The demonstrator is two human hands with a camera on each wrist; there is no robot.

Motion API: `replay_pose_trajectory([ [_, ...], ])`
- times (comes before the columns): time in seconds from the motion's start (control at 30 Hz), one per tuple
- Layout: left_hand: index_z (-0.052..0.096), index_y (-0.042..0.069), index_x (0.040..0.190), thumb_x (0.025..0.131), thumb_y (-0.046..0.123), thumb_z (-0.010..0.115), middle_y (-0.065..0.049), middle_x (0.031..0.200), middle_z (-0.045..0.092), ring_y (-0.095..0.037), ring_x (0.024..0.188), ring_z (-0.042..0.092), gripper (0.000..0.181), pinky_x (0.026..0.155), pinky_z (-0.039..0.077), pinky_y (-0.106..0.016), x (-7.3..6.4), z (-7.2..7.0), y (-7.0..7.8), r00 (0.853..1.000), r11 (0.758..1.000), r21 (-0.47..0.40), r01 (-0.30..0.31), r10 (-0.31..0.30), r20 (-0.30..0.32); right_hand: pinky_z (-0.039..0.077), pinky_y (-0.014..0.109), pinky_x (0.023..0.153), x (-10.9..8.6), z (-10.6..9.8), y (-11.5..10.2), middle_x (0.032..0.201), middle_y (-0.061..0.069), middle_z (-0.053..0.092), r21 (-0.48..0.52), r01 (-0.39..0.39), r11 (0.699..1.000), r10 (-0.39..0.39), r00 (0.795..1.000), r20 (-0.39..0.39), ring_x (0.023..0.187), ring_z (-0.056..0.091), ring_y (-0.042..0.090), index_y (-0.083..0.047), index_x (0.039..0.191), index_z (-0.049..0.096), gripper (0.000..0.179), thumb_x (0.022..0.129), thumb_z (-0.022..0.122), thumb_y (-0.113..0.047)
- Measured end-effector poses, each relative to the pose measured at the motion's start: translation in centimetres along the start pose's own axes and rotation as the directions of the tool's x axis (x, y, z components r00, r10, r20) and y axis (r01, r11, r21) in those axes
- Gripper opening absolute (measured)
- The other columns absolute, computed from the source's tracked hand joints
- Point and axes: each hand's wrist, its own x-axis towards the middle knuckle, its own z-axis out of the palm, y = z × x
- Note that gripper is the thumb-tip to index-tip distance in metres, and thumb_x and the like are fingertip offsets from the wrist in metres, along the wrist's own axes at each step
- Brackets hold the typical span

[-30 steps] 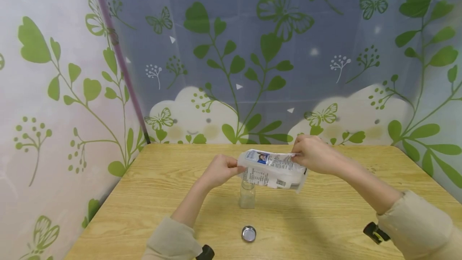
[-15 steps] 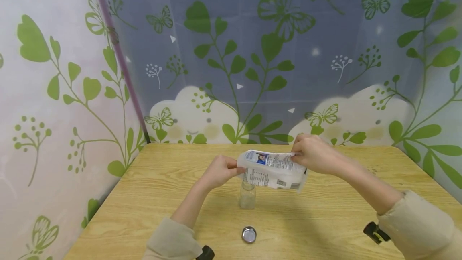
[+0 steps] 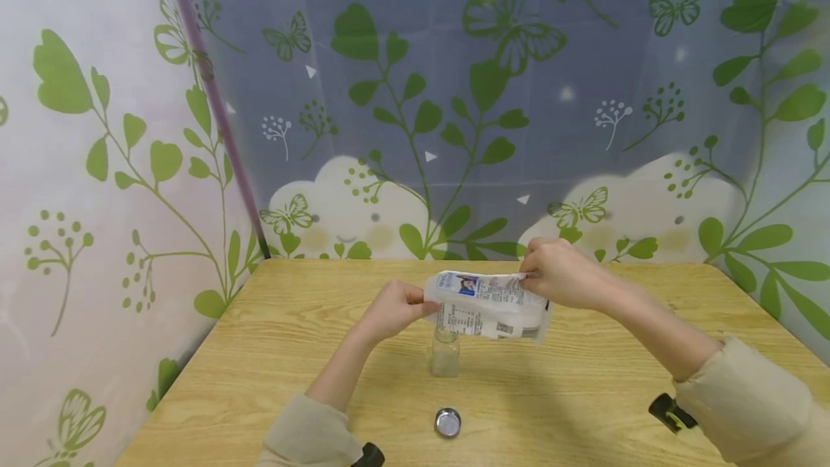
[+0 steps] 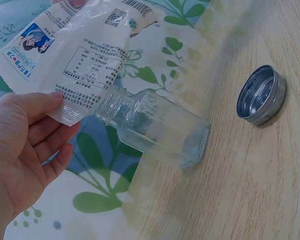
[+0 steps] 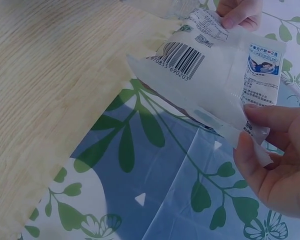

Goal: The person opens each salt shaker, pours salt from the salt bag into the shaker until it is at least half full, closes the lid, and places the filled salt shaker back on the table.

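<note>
A white printed plastic packet (image 3: 489, 305) with a barcode and a small blue picture is held tilted above the table by both hands. My left hand (image 3: 397, 308) pinches its left corner between thumb and fingers. My right hand (image 3: 560, 274) pinches the opposite end from above; the right wrist view shows thumb and fingers gripping the edge of the packet (image 5: 215, 65). Beneath the left corner stands a clear glass jar (image 3: 444, 357) without its lid. In the left wrist view, the packet's corner overlaps the threaded mouth of the jar (image 4: 160, 127).
A round silver metal lid (image 3: 447, 422) lies inside up on the wooden table (image 3: 292, 359), nearer to me than the jar. Behind the table hangs a patterned curtain (image 3: 389, 128) with leaves and butterflies; another patterned wall (image 3: 117, 200) borders the left side.
The packet has shifted slightly left and its right end is tipped a little, with the right hand moving slightly left and up. The left hand, jar and lid stay almost the same.
</note>
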Motion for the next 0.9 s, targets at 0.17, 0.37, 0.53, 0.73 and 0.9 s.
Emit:
replay_pose_trajectory([
  [0.17,0.074,0.004,0.089,0.085,0.015,0.065,-0.005,0.084,0.071,-0.013,0.051,0.033,0.014,0.053,0.031,-0.027,0.04,0.01,-0.29,1.0,1.0,0.007,-0.004,0.004,-0.006,0.044,0.02,0.052,0.25,-0.17,-0.21,0.077,0.0,0.053,-0.016,0.0,1.0,0.0,1.0,0.013,0.065,0.05,0.01,-0.002,0.082,0.072,0.005,0.079,0.068,-0.002],
  [0.37,0.074,0.004,0.089,0.086,0.014,0.065,-0.005,0.083,0.071,-0.012,0.05,0.03,0.014,0.054,0.032,-0.027,0.02,-0.08,-0.33,1.0,1.0,0.004,0.0,0.0,-0.005,0.043,0.021,0.052,0.52,-0.35,-0.42,0.074,0.0,0.051,-0.025,-0.008,1.0,0.008,0.999,0.037,0.062,0.048,0.01,-0.002,0.082,0.072,0.005,0.08,0.067,-0.003],
  [0.53,0.074,0.004,0.089,0.086,0.014,0.065,-0.005,0.083,0.071,-0.012,0.05,0.03,0.014,0.056,0.033,-0.027,-0.09,-0.13,-0.2,1.0,1.0,0.003,0.005,-0.005,-0.005,0.044,0.021,0.053,0.57,-0.32,-0.44,0.074,0.0,0.052,-0.028,-0.027,0.999,0.028,0.999,0.045,0.063,0.049,0.01,-0.002,0.083,0.072,0.006,0.08,0.067,-0.003],
  [0.73,0.074,0.004,0.089,0.086,0.015,0.065,-0.008,0.085,0.071,-0.013,0.051,0.031,0.014,0.055,0.032,-0.027,-0.15,-0.14,-0.12,1.0,1.0,0.002,0.012,-0.012,-0.004,0.045,0.021,0.054,0.65,-0.43,-0.4,0.076,0.001,0.053,-0.031,-0.025,0.999,0.027,0.999,0.048,0.065,0.051,0.011,-0.001,0.083,0.072,0.007,0.08,0.066,-0.002],
  [0.9,0.073,0.004,0.09,0.086,0.015,0.064,-0.011,0.086,0.07,-0.012,0.051,0.031,0.015,0.055,0.033,-0.027,-0.15,-0.15,-0.16,1.0,1.0,0.003,0.008,-0.008,0.002,0.045,0.021,0.055,0.66,-0.51,-0.46,0.077,0.001,0.053,-0.031,-0.022,0.999,0.023,0.998,0.05,0.066,0.052,0.011,-0.001,0.084,0.072,0.007,0.08,0.066,-0.002],
])
